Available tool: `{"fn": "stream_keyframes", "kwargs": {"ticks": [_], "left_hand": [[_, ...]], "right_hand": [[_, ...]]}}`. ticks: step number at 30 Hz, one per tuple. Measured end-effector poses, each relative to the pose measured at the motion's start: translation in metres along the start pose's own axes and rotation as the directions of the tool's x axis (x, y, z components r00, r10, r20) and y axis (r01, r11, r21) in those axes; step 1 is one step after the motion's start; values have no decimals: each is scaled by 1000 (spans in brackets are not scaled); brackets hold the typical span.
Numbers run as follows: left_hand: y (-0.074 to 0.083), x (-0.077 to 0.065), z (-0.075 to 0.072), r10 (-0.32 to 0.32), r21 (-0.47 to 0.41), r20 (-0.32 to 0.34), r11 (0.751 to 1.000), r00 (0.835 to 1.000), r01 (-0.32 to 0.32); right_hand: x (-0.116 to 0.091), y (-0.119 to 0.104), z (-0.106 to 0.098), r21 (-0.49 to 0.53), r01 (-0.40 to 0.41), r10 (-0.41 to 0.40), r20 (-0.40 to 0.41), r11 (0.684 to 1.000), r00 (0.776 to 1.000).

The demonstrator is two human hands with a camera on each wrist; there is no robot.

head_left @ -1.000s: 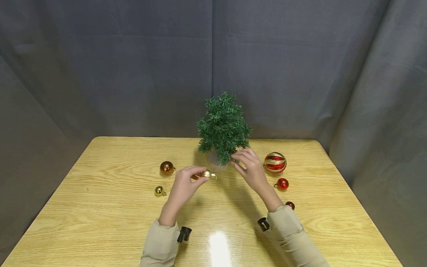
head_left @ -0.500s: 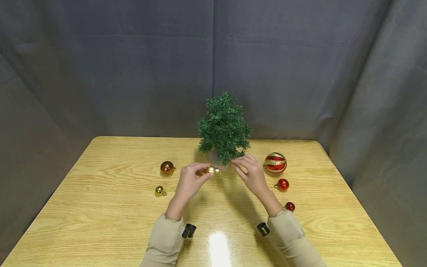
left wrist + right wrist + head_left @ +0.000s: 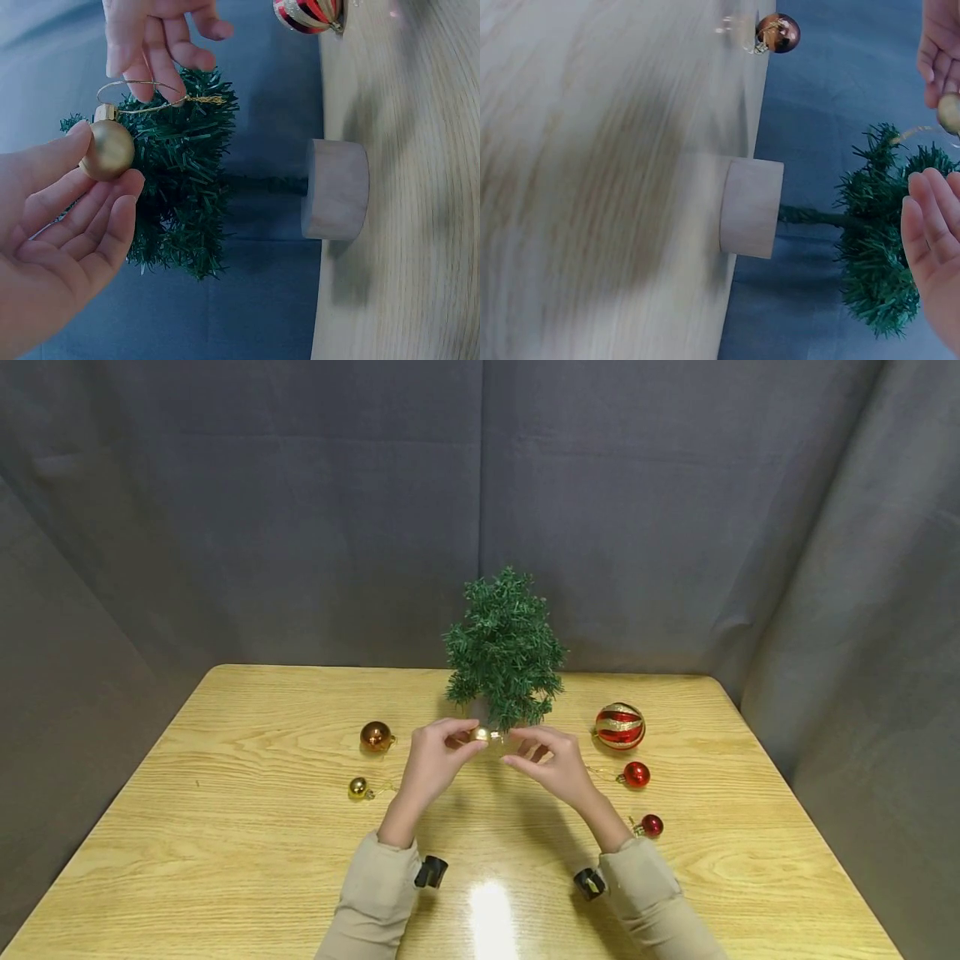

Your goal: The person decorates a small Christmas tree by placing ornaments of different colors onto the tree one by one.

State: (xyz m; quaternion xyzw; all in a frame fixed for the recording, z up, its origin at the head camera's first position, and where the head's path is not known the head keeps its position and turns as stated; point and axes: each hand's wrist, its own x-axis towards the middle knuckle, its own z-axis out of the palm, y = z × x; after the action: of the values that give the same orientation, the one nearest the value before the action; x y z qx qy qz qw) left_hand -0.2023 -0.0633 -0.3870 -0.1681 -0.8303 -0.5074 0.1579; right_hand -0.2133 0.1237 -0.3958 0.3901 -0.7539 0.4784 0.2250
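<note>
My left hand (image 3: 433, 762) pinches a matte gold Christmas ball (image 3: 111, 152) between thumb and fingertips, its cap pointing toward the right hand. From the cap extends a thin gold string loop (image 3: 161, 105), which overlaps the right hand's fingertips in the left wrist view. My right hand (image 3: 557, 767) is held just right of the ball, fingers extended and loosely bent, gripping nothing that shows. Both hands are in front of a small green artificial Christmas tree (image 3: 506, 643). Its round pale wooden base (image 3: 337, 191) stands on the table.
Left of the hands lie a brown ball (image 3: 376, 737) and a small shiny gold ball (image 3: 358, 788). To the right are a red-and-gold striped ball (image 3: 620, 726), a red ball (image 3: 636, 774) and a dark red one (image 3: 652, 825). A grey curtain (image 3: 337, 527) hangs behind the wooden table (image 3: 225, 860).
My left hand has moved right and slightly away with the gold ball. The right hand has come away from the tree's lower branches, down and left to the ball's string.
</note>
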Motion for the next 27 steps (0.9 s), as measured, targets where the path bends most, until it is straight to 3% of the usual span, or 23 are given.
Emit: {"fn": "stream_keyframes", "kwargs": {"ticks": [6, 14, 23, 27], "left_hand": [[0, 1, 1, -10, -11, 2, 1000, 1000, 10], [0, 1, 3, -12, -39, 6, 999, 1000, 12], [0, 1, 3, -22, -47, 4, 999, 1000, 22], [0, 1, 2, -26, -60, -1, 998, 1000, 26]], "right_hand": [[0, -2, 6, 10, -55, 55, -7, 998, 998], [-5, 3, 13, 45, -223, 223, 5, 974, 975], [-4, 4, 13, 174, -263, 263, 24, 949, 965], [-4, 5, 12, 185, -266, 266, 27, 946, 964]]}}
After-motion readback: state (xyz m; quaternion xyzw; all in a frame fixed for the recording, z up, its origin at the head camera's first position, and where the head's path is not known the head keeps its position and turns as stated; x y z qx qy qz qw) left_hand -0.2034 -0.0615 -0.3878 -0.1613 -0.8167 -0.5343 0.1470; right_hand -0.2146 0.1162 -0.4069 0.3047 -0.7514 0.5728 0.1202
